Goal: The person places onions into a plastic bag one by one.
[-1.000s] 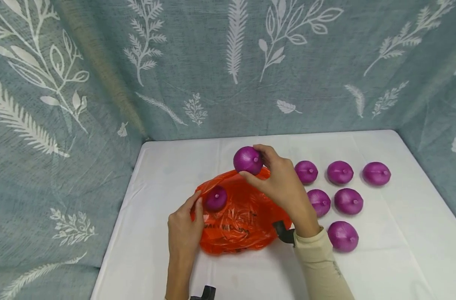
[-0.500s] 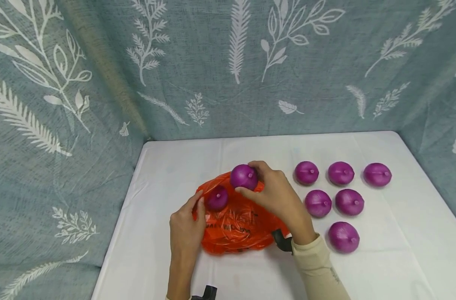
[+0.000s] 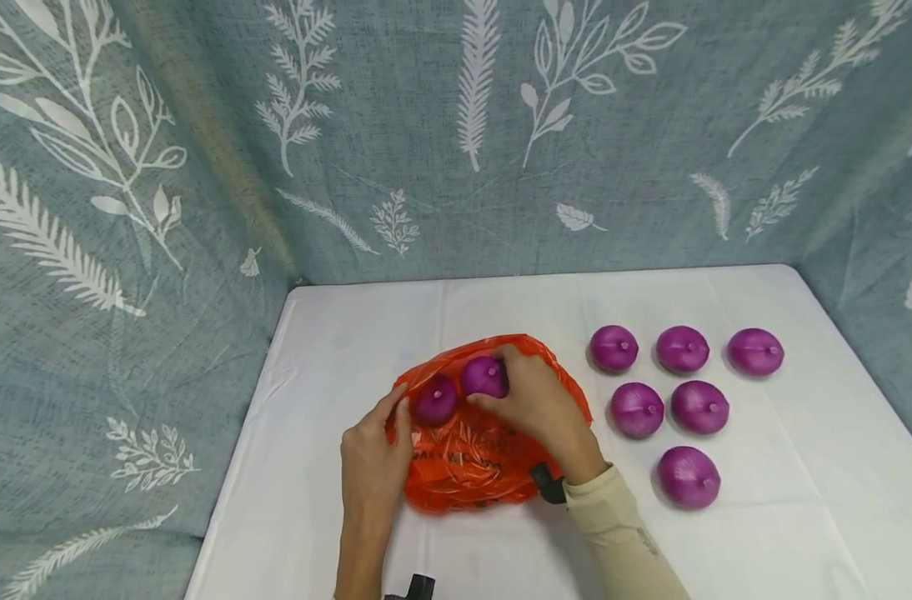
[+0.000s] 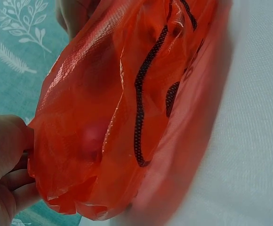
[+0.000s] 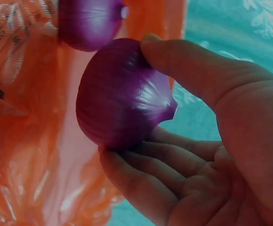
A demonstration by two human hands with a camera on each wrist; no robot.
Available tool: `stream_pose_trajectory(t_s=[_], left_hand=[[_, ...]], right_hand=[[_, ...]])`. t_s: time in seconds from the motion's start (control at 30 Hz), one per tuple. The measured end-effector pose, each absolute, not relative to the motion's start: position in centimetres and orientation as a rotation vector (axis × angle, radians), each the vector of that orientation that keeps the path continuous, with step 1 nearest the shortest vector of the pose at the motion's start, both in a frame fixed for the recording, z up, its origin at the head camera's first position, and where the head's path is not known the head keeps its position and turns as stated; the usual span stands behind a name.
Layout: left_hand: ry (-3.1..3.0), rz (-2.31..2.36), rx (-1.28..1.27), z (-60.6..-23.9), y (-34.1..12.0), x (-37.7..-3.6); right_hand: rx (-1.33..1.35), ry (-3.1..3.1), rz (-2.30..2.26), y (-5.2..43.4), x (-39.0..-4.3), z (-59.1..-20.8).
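Onion (image 3: 483, 377) number two sits in my right hand (image 3: 531, 404), gripped between thumb and fingers, low in the mouth of the orange bag (image 3: 471, 454), just right of the onion (image 3: 434, 400) already inside. Around all this, largest first: a blue-grey leaf-print curtain (image 3: 396, 125) walls the far and left sides. My white tabletop (image 3: 801, 517) carries everything. That bag lies crumpled left of centre, near me, its far rim standing up behind my right hand. My left hand (image 3: 371, 467) pinches the bag's left edge. Six loose onions (image 3: 699, 407) lie to the right, well apart from the bag: three in a far row, two nearer, one nearest.
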State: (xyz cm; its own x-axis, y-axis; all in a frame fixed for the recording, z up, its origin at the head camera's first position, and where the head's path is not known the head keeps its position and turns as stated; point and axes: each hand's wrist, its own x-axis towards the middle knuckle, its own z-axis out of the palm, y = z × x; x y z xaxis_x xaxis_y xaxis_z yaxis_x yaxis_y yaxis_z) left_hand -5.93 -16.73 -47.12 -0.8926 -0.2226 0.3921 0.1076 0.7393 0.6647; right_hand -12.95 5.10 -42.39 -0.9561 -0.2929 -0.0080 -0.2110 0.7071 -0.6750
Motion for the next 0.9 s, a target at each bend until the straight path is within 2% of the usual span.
stream_pose_trajectory(t_s=[0.9], left_hand=[[-2.469,-0.984,0.054,-47.3,-16.9,-5.9]], right_hand=[[-0.328,2.841,-0.973,3.4,-13.3,-45.1]])
